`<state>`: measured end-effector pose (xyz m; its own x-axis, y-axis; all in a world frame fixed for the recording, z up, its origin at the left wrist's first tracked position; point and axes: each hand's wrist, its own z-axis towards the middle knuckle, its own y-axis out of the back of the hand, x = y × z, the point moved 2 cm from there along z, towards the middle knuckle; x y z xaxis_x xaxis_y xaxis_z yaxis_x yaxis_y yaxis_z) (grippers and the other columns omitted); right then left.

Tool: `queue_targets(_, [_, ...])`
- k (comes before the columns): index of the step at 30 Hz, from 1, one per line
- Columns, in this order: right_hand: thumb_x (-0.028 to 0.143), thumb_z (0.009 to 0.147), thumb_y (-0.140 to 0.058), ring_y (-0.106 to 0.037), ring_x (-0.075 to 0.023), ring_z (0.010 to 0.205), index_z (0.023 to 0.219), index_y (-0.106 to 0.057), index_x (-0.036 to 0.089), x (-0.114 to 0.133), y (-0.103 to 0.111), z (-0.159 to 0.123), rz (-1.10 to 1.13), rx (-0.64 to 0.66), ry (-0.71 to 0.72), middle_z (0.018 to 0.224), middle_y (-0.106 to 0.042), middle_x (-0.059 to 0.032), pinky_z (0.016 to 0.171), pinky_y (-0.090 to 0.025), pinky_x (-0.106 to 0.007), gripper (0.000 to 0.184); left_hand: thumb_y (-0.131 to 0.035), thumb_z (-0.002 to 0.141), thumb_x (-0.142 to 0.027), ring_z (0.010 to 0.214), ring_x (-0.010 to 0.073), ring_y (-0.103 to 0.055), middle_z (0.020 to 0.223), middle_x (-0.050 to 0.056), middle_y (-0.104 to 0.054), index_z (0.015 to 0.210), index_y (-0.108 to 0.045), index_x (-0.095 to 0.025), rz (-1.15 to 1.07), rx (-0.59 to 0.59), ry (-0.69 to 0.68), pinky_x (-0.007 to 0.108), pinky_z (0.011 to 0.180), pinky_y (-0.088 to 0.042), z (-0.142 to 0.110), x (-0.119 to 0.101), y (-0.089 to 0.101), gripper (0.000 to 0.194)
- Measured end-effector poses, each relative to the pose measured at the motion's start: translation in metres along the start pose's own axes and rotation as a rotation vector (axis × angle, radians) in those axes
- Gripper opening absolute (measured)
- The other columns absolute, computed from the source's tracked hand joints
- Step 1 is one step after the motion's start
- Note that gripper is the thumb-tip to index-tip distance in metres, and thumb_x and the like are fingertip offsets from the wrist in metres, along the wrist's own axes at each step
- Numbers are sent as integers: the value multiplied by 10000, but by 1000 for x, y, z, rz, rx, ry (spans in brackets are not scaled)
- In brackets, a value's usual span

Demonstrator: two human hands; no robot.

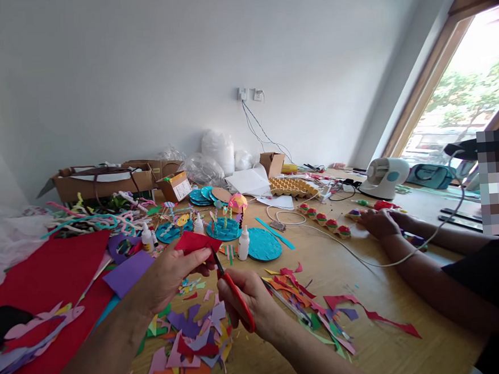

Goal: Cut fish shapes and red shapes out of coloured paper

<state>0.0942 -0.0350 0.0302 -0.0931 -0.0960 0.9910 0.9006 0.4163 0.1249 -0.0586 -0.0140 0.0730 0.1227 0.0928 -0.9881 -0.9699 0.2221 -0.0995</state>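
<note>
My left hand [172, 275] pinches a small piece of red craft foam or paper [196, 242] between thumb and fingers. In my right hand [251, 298] is a pair of scissors [239, 303] with red handles, its dark blades meeting the red piece's right edge. Below both hands lie many coloured scraps [196, 339]. A white glue bottle [244, 244] stands just beyond my right hand, beside a round blue disc [264, 244]. Behind the red piece, a blue base [224, 228] carries upright decorations and a yellow-pink dome.
Large red sheets [54, 269] and a purple sheet [128, 273] lie at left. Pipe cleaners [102, 220] and cardboard boxes [104, 183] are behind them. At right, a co-worker's hands [380, 223] touch small decorated pieces near a white fan [383, 179]. A white cable [343, 251] crosses the table.
</note>
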Motion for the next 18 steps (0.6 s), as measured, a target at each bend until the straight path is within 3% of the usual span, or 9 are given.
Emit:
queue_targets(10, [505,842,-565,-413,-62,364,607,-424,203,-2,-1,1,-4,-24,-5,437,-462,71,374,-298,-164,408,-730,663,-292,586,153,-609,609,16,-697,645,-739,-201,32,24,-7,238,566,-486,-2,-8,-2,94])
queue_targets(18, [577,832,-560,-385,-57,335,626,-453,197,-3,0,1,-10,0,-1,412,-459,73,352,-267,-163,445,-735,653,-297,568,152,-603,597,26,-704,618,-748,-205,31,28,4,232,547,-481,-3,-10,-1,99])
